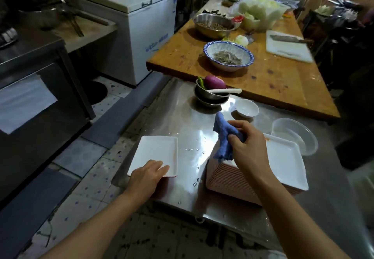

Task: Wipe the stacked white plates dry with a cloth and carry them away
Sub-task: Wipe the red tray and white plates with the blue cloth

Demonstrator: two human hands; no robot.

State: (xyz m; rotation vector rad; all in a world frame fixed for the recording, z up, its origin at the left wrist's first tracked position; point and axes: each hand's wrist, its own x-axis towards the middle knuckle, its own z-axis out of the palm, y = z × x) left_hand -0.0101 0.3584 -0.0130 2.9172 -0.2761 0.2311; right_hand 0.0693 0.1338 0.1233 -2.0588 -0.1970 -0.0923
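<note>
A tall stack of white rectangular plates [285, 163] with pinkish rims stands on the steel table [182, 121], to the right. Above its left end my right hand [249, 147] is shut on a crumpled blue cloth [224, 137]. One single white rectangular plate [155, 151] lies flat at the table's left edge. My left hand [145, 175] rests on that plate's near edge, fingers over the rim, gripping it. Water drops dot the steel between the plate and the stack.
Behind the stack sit a small white bowl [247, 108], a clear plastic container [293, 135] and stacked metal bowls with an onion [210, 94]. A wooden table [273, 80] with food bowls lies beyond. A white chest freezer [141, 25] and dark oven stand left, across a tiled floor.
</note>
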